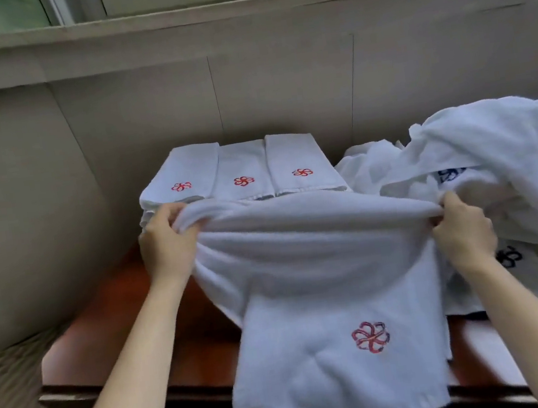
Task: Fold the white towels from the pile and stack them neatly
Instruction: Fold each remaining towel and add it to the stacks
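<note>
Head view: a white towel with a red flower emblem is being held up over a reddish wooden table, its lower end hanging past the front edge. Its top edge is being gripped by the left hand and pinched by the right hand. Behind, three folded towels are lying side by side. An unfolded pile is lying to the right.
</note>
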The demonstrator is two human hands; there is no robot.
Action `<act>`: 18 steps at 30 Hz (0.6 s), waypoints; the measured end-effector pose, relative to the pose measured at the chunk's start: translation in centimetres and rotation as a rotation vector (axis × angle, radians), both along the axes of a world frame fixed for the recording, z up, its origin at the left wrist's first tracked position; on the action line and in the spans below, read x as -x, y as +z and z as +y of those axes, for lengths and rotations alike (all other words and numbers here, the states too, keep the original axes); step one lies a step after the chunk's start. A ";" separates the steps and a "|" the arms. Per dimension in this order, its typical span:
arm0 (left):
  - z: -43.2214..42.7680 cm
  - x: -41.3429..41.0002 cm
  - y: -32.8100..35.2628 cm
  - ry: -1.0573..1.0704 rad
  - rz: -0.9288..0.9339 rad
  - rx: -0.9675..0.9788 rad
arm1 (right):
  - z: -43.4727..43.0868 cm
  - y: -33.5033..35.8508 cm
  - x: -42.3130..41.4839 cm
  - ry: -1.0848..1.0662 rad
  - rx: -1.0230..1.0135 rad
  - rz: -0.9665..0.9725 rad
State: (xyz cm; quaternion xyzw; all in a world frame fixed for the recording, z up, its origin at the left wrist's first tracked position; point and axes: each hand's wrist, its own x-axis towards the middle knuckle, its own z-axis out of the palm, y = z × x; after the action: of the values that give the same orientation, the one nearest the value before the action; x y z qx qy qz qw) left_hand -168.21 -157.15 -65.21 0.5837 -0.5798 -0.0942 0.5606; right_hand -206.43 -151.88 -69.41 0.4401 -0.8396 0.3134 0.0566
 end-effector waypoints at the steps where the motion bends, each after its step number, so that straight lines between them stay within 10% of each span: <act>1: 0.2 0.1 0.0 0.066 -0.078 0.074 | 0.0 -0.4 0.0 0.019 -0.006 0.010; 6: 0.4 0.8 -2.9 0.163 -0.293 -0.337 | -0.3 -1.4 1.0 0.052 -0.042 -0.066; 11: 1.8 3.7 -4.5 -0.173 -0.303 -0.458 | -1.0 -1.4 2.5 0.086 -0.153 -0.149; 18: 6.9 9.5 -7.9 -0.475 -0.902 -0.663 | -1.3 -2.1 5.1 0.093 -0.279 -0.178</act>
State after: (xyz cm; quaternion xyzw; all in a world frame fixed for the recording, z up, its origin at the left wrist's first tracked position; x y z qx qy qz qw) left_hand -177.67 -150.27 -73.10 0.5643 -0.8143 -0.1355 0.0117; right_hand -211.51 -153.15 -71.50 0.4524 -0.8554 0.2339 -0.0940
